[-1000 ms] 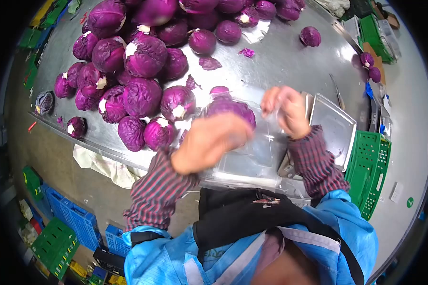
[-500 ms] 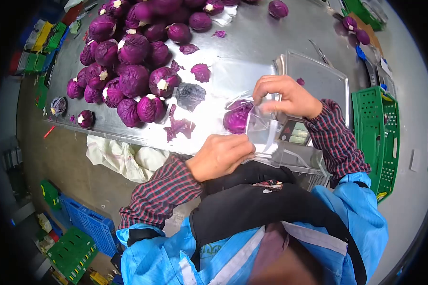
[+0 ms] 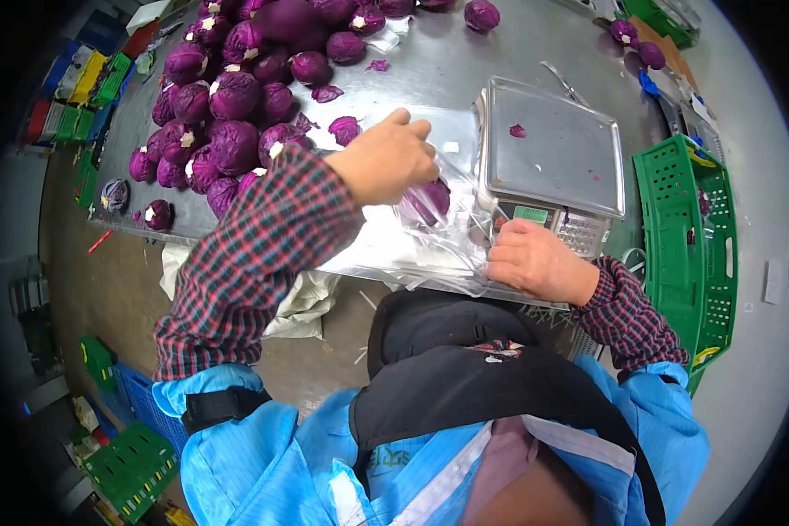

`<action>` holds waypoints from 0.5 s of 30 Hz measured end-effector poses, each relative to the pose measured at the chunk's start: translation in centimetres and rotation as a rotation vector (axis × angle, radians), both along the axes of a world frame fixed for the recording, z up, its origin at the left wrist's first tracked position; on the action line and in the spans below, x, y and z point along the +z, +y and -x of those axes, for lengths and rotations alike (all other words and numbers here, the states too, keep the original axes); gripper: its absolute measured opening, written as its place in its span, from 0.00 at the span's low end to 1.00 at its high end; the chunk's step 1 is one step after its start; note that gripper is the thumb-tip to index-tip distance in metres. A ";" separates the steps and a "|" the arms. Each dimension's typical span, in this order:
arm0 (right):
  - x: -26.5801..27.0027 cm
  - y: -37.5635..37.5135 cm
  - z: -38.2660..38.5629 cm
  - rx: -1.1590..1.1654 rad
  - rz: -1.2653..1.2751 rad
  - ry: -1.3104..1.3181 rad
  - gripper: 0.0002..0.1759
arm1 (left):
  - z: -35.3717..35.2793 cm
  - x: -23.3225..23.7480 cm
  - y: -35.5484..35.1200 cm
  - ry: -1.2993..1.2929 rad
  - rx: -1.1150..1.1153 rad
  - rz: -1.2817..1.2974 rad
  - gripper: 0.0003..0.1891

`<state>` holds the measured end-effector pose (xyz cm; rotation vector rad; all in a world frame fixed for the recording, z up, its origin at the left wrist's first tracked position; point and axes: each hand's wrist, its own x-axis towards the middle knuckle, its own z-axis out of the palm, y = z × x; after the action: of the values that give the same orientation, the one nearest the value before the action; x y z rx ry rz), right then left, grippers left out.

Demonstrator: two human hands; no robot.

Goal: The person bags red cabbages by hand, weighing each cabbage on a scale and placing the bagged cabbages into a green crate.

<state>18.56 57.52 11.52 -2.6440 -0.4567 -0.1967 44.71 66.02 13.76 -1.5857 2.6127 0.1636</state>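
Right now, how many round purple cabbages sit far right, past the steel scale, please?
2: one round purple cabbage by the top edge, another right of it; more may be hidden.

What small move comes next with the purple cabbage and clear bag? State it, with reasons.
Probably push the purple cabbage deeper into the clear plastic bag. The left hand sits on top of it, the right hand grips the bag's near edge beside the steel scale, and loose film lies crumpled between them.
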 end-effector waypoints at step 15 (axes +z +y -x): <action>0.8 -1.1 -8.7 -0.592 -0.950 0.388 0.12 | -0.3 -3.0 2.3 0.924 0.237 0.269 0.18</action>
<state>27.26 56.43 12.32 -1.7301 0.4657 -0.0470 45.02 68.29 10.78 -2.3467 3.1494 0.7517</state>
